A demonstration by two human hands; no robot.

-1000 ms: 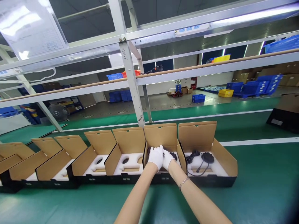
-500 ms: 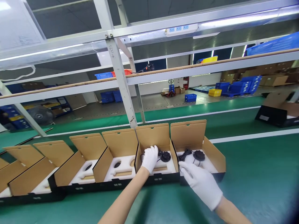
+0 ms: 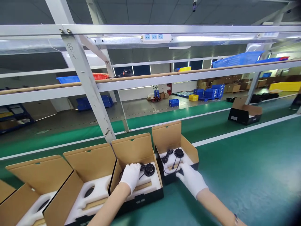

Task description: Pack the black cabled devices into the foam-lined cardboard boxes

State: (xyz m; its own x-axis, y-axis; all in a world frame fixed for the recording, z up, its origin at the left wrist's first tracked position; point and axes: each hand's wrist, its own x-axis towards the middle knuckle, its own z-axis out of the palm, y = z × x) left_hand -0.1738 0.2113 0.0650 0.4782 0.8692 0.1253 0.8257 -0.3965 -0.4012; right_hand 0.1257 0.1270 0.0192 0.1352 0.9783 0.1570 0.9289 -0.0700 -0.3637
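A row of open cardboard boxes with white foam inserts stands on the green belt. My left hand [image 3: 130, 176], in a white glove, rests with curled fingers on the foam of one box [image 3: 131, 147], pressing on a black cable beside a round black part [image 3: 149, 169]. My right hand [image 3: 191, 179], also gloved, lies with fingers stretched out against the front edge of the rightmost box [image 3: 188, 150]. That box holds a black round part with a coiled cable [image 3: 172, 155].
Further open boxes [image 3: 90, 161] with foam that has bare cutouts stand to the left. A slanted metal post [image 3: 87, 84] rises behind the boxes. Another open box [image 3: 244, 113] sits far right on the back belt. Blue crates stand on the floor beyond.
My right hand has left the box it shared with the left hand and reached over to the front of the rightmost box. The view has swung to the right.
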